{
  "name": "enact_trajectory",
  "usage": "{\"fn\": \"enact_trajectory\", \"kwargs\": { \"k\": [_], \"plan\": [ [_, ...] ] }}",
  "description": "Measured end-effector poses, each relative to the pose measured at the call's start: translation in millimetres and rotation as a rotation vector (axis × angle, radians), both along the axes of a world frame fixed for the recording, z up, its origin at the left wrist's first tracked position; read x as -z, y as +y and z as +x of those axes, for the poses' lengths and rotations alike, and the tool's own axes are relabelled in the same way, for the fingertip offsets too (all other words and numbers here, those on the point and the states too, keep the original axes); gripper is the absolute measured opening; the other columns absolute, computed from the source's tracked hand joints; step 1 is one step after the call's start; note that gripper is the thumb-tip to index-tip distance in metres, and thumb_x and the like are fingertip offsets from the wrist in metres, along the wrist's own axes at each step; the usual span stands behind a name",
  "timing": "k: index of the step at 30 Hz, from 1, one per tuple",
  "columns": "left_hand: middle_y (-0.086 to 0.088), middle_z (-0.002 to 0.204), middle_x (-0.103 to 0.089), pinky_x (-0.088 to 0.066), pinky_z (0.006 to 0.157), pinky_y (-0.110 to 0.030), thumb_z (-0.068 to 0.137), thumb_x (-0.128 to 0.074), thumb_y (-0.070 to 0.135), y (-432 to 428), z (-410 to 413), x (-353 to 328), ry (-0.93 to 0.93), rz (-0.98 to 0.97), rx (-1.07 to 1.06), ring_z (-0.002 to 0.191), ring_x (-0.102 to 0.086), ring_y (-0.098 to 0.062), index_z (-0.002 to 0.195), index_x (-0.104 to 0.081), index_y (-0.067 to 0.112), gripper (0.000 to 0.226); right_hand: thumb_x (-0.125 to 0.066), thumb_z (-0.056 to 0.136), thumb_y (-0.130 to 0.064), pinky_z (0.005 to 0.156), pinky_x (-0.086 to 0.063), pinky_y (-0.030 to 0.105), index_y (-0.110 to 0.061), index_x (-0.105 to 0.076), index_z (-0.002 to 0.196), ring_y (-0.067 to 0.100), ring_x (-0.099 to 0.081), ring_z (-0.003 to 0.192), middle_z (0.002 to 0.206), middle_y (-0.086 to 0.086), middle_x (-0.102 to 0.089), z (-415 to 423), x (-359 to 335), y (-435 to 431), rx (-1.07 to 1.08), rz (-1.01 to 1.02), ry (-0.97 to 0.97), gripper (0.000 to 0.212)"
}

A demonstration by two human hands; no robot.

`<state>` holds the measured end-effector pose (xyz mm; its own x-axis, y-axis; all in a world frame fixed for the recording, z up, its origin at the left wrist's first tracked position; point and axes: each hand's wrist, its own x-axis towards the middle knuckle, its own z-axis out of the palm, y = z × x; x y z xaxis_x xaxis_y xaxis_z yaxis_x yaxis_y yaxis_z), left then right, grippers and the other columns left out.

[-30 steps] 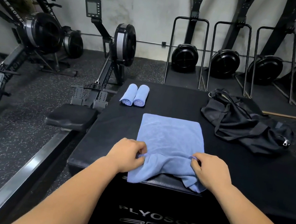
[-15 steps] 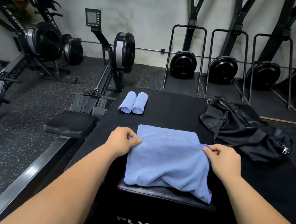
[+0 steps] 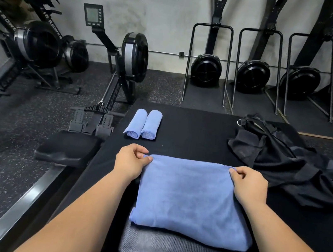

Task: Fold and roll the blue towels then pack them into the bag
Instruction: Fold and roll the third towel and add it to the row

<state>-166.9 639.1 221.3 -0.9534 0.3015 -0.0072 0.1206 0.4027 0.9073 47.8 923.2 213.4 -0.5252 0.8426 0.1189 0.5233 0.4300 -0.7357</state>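
A person's view down at a black padded box (image 3: 192, 134) in a gym. A second ago both hands held the near edge of a blue towel (image 3: 191, 199) where it drooped over the front of the box. They have since carried that edge up and away, and it now meets the far edge, so the towel lies folded in half, flat in the middle of the box. The left hand (image 3: 132, 159) pinches the far left corner between thumb and curled fingers. The right hand (image 3: 249, 184) pinches the far right corner the same way.

This fold looks done, and rolling is probably next.

Counted: three blue towels in all, this folded one and two rolled towels (image 3: 151, 127) lying side by side, touching, beyond the left hand. One black bag (image 3: 286, 164) slumps at the far right of the box. It is dark on dark, so whether it is open is hard to tell. No towel appears to be packed yet.
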Motion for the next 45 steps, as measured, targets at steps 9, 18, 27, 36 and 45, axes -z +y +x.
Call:
{"fn": "enact_trajectory", "kwargs": {
  "k": [9, 18, 27, 36, 45],
  "plan": [
    [0.008, 0.088, -0.073, -0.045, 0.071, -0.017, 0.09, -0.076, 0.014, 29.3, -13.3, 35.4, 0.057, -0.081, -0.026, 0.085, -0.07, -0.011, 0.102, -0.072, 0.027, 0.019, -0.068, 0.096, -0.038, 0.074, -0.051, 0.037, -0.029, -0.077, 0.095, 0.028, -0.066, 0.09, 0.083, -0.008, -0.074, -37.1, 33.7, 9.7, 0.06, 0.049, -0.082, 0.013],
    [0.013, 0.088, -0.067, -0.045, 0.075, -0.018, 0.094, -0.071, 0.018, 41.3, -19.6, 51.6, 0.212, -0.168, -0.049, 0.081, -0.063, -0.003, 0.12, -0.071, 0.026, 0.028, -0.055, 0.103, -0.047, 0.072, -0.044, 0.038, -0.032, -0.072, 0.108, 0.034, -0.061, 0.096, 0.107, 0.001, -0.066, -54.4, 34.0, 14.1, 0.136, 0.185, -0.204, 0.023],
    [0.003, 0.115, -0.052, -0.046, 0.069, -0.033, 0.103, -0.057, 0.035, 51.2, -20.3, 59.4, 0.28, -0.378, -0.054, 0.078, -0.06, -0.017, 0.115, -0.067, 0.026, 0.018, -0.057, 0.102, -0.045, 0.064, -0.041, 0.035, -0.034, -0.07, 0.112, 0.024, -0.057, 0.102, 0.111, -0.002, -0.055, -52.9, 45.9, 14.8, 0.064, 0.235, -0.209, 0.02],
    [0.016, 0.09, -0.068, -0.044, 0.068, -0.025, 0.099, -0.068, 0.03, 42.3, -22.9, 57.3, 0.196, -0.098, -0.009, 0.075, -0.061, -0.004, 0.106, -0.063, 0.035, 0.01, -0.06, 0.102, -0.04, 0.069, -0.042, 0.037, -0.034, -0.062, 0.104, 0.018, -0.057, 0.088, 0.087, -0.014, -0.062, -49.8, 45.9, 20.2, 0.054, 0.091, 0.033, 0.007],
    [-0.001, 0.081, -0.078, -0.051, 0.066, -0.025, 0.089, -0.085, 0.027, 18.6, -26.7, 21.4, -0.005, 0.107, 0.064, 0.065, -0.066, -0.006, 0.093, -0.079, 0.018, 0.011, -0.084, 0.087, -0.019, 0.086, -0.054, 0.029, -0.027, -0.08, 0.11, 0.011, -0.072, 0.083, 0.086, -0.009, -0.079, -18.4, 17.3, 28.6, -0.069, -0.252, 0.316, 0.025]
  ]
}}
